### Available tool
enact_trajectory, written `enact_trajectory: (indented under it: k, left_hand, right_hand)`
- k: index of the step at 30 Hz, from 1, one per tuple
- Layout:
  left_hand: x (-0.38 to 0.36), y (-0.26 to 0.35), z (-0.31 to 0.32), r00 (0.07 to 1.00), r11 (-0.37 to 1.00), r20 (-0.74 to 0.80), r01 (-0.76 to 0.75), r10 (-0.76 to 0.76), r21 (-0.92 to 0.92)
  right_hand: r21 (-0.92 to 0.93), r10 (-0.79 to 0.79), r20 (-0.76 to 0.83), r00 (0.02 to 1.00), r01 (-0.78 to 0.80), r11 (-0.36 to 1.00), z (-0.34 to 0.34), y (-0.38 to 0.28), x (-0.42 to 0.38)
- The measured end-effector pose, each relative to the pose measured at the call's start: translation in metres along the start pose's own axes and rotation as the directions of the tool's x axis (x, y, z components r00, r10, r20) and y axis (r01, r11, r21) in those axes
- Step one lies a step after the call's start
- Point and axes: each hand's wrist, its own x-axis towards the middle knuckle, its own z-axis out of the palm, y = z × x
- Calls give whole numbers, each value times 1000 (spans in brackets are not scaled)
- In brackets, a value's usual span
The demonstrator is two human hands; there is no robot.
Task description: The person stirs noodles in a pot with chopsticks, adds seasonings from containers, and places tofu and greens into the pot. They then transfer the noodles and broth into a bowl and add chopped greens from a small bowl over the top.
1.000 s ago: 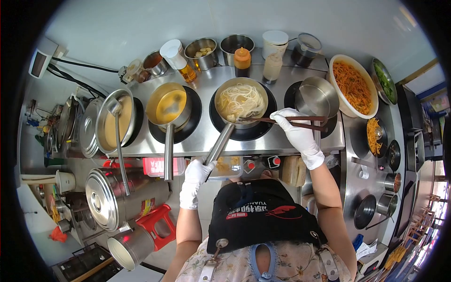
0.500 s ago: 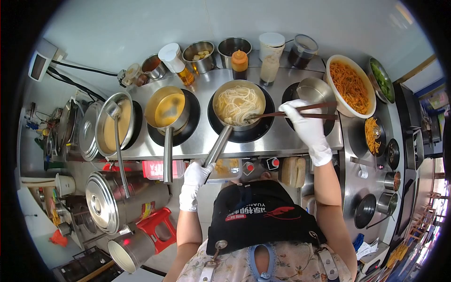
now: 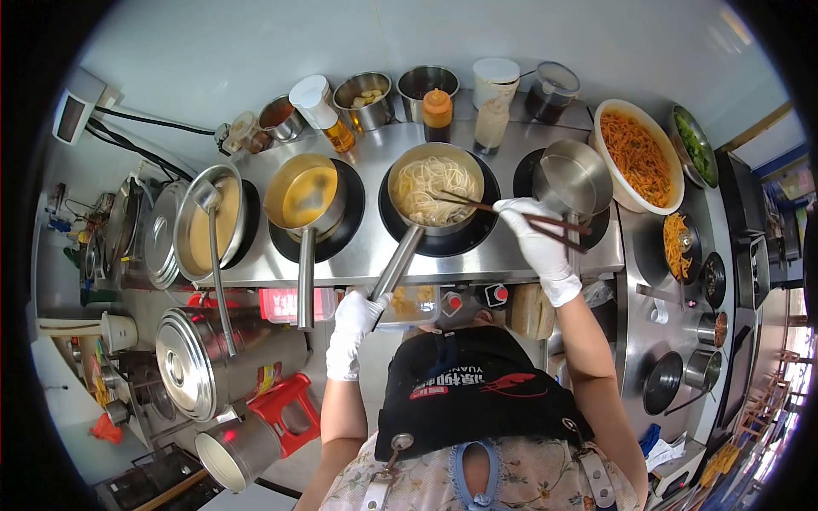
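My left hand (image 3: 354,324), in a white glove, is wrapped round the end of a saucepan's long metal handle (image 3: 398,266). That saucepan (image 3: 398,213) sits on a black round burner (image 3: 482,235) and holds pale noodles (image 3: 436,186) in liquid. Gloved in white too, my right hand (image 3: 530,234) grips a pair of long dark chopsticks (image 3: 487,208). Their tips reach into the noodles from the right side of the pan. Just beyond this hand stands another saucepan (image 3: 573,175) with clear liquid.
Left of the noodles, a saucepan of yellow broth (image 3: 304,198) and a wide pan with a ladle (image 3: 207,200) stand on burners. Sauce bottles (image 3: 437,115) and metal pots line the wall. A white bowl of shredded orange food (image 3: 635,155) is at the right.
My right hand has moved slightly left and down, and the chopstick tips have shifted from the pan's lower right edge toward the middle of the noodles. My left hand stays on the handle.
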Motion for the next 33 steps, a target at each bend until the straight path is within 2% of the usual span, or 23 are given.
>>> enact_trajectory:
  k: [2,7,8,10,18,23,26,33]
  left_hand:
    - [-1,9,-8,990,997,121,81,-78,-18]
    - [0,3,-2,999,999,36,31,-30,-12]
    - [0,2,-1,1000,1000,22,19,-18,-14]
    - [0,2,-1,1000,1000,18,22,-22,-4]
    - [2,-3,1,999,1000,52,10,-9,-1]
    - [10,-23,18,997,997,-42,-66,65,-27]
    - [8,-18,13,1000,999,-8,-30,30,-14]
    - [8,-16,10,999,999,6,-47,47,-26]
  right_hand:
    - [-101,-38,-53,998,33,994,-13,-12,4]
    - [-79,-68,-113,991,60,995,-23,-23,-9]
    - [-49,-16,-123,992,10,999,-24,-20,-16]
    - [-151,1,-116,993,-19,988,-27,-24,-26]
    - [-165,-25,-200,979,-8,986,-37,-30,-46]
    - [-170,-19,-218,976,-19,985,-39,-31,-48]
    - [-188,-20,-222,975,-22,982,-39,-32,-51]
    - [-153,-2,-244,970,-36,988,-40,-25,-59]
